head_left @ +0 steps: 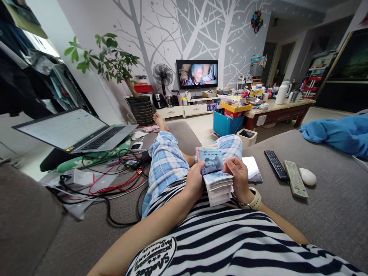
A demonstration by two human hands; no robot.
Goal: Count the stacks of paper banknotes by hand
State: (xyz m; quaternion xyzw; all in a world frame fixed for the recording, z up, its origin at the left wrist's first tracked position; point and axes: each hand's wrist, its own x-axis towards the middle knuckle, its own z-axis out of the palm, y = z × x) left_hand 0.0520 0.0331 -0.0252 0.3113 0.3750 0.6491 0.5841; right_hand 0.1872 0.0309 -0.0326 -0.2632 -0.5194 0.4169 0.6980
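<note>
A folded stack of banknotes (218,188) is held above my lap, its lower ends fanned in layers toward me. My left hand (196,177) is closed around the stack's left side, with the thumb on the face of a blue note. That upper part stands up and shows a printed portrait; pinkish note edges peek out behind it. At the right edge, my right hand (238,174) has its fingers curled in a pinch against the notes. Whether it grips a single note or several cannot be made out. A pale watch (254,199) sits on the right wrist.
On the sofa to the right lie a black remote (276,165), a beige remote (296,179), a white rounded object (307,176) and a tablet-like device (252,168). At left are an open laptop (100,140) and tangled cables (126,182). A cluttered table (287,107) stands beyond.
</note>
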